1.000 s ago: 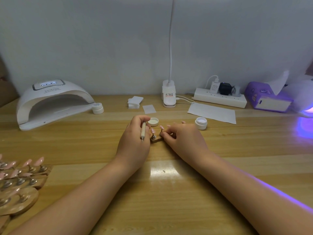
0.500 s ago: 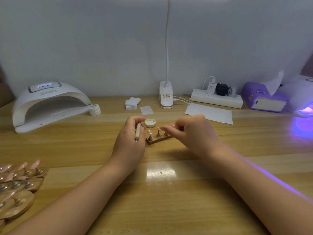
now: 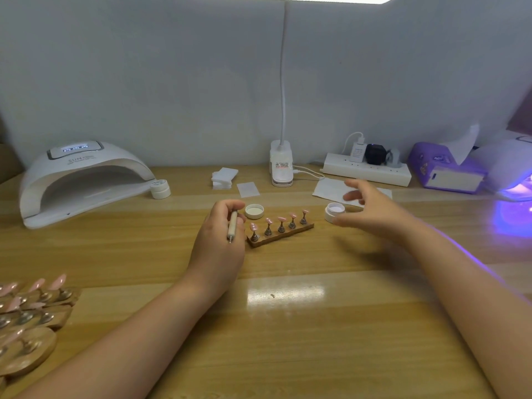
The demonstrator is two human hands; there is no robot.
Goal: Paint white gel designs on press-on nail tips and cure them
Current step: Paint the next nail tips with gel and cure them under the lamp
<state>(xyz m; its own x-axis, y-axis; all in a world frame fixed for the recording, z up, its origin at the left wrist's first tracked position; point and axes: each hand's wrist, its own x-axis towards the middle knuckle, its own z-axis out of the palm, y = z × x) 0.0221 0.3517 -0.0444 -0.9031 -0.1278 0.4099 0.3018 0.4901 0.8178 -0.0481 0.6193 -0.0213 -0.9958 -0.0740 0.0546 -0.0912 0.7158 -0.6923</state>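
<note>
A small wooden strip holder lies mid-table with several pink nail tips on metal stands. My left hand grips a thin dotting pen, tip pointing down, just left of the holder. My right hand hovers with fingers spread beside an open white gel jar, not touching it. The jar's lid lies upturned behind the holder. A white curing lamp stands at the back left.
More wooden holders with pink tips crowd the left front edge. A closed gel jar, wipe pads, lamp base, power strip, paper sheet, purple tissue box and a lit purple lamp line the back.
My right hand let go of the nail holder and moved right toward the open gel jar, fingers spreading. The whole holder now shows. My left hand stays put with the pen.
</note>
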